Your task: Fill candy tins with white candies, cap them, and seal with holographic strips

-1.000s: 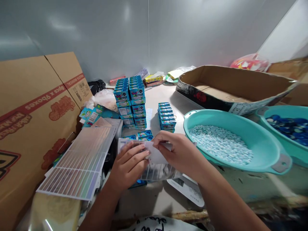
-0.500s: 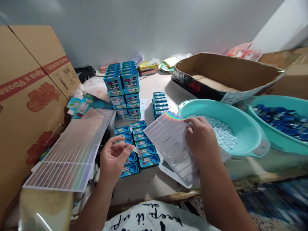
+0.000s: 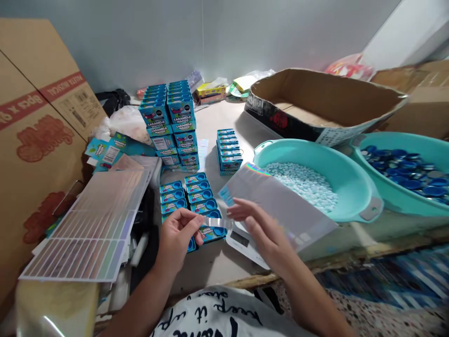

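My left hand (image 3: 177,234) pinches one end of a narrow, shiny clear sticker strip (image 3: 215,223) between thumb and fingertips. At the strip's other end is my right hand (image 3: 264,236), its fingers outstretched and apart; whether they touch the strip I cannot tell. Below the strip stand two rows of small blue candy boxes (image 3: 202,195) with round blue tops, the nearest partly covered by my left hand. Behind my right hand a pale sheet (image 3: 273,194) with a rainbow sheen lies over a white digital scale (image 3: 242,240), whose display shows.
Taller stacks of blue boxes (image 3: 184,126) and a short row (image 3: 229,152) stand behind. At right are a turquoise tub (image 3: 354,187) of pale candies, another tub (image 3: 379,185) of blue lids, and a cardboard tray (image 3: 298,122). Sticker sheets (image 3: 87,229) and a carton (image 3: 42,89) occupy the left.
My right hand has let go of the sheet, which now rests over the scale and tub edge, and has moved left to the strip. My left hand has moved slightly right with the strip.
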`<state>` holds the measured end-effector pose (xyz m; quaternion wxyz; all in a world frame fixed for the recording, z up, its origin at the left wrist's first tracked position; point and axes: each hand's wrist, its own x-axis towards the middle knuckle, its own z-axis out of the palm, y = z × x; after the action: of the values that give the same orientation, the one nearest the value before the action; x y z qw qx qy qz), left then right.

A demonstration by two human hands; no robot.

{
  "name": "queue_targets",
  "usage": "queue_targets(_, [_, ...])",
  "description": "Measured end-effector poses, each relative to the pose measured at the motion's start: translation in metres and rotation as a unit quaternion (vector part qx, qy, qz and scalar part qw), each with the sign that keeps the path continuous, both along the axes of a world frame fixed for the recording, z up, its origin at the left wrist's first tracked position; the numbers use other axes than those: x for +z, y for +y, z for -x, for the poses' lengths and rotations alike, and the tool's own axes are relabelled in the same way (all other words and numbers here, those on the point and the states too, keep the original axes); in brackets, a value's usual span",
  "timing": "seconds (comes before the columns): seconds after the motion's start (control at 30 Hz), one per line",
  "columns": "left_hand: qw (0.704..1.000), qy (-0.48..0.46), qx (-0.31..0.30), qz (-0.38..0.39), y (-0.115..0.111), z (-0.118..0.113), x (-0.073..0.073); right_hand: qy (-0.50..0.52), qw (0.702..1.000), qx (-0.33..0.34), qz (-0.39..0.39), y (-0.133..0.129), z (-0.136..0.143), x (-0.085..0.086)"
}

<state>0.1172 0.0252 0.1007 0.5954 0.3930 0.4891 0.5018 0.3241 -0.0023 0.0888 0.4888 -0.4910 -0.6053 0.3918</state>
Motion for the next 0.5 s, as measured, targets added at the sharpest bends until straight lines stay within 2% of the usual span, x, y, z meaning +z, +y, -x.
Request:
queue_targets(0.07, [1.000,-0.012,-0.011,0.020,-0.002,-0.002,0.000,0.036,0.998,0.054,0.023,-0.001,0.009,-0.004])
queue_targets(0.1, [0.999,-0.013,-0.016,0.028,-0.002,-0.003,0.000,0.046,0.997,0.059,0.026,-0.001,0.014,-0.005])
queue_targets(0.33, [0.998,0.022,-0.039,0.043,-0.007,-0.002,-0.007,0.081,0.996,-0.011,0.028,0.005,0.030,-0.012])
queue_targets(0.43, [0.991,0.127,-0.037,0.003,-0.011,0.000,-0.013,0.075,0.996,-0.008,0.051,0.007,0.027,-0.011])
queue_targets(0.5, [0.967,0.246,-0.020,-0.071,-0.012,0.002,-0.016,0.046,0.997,-0.003,0.063,0.008,0.023,-0.010])
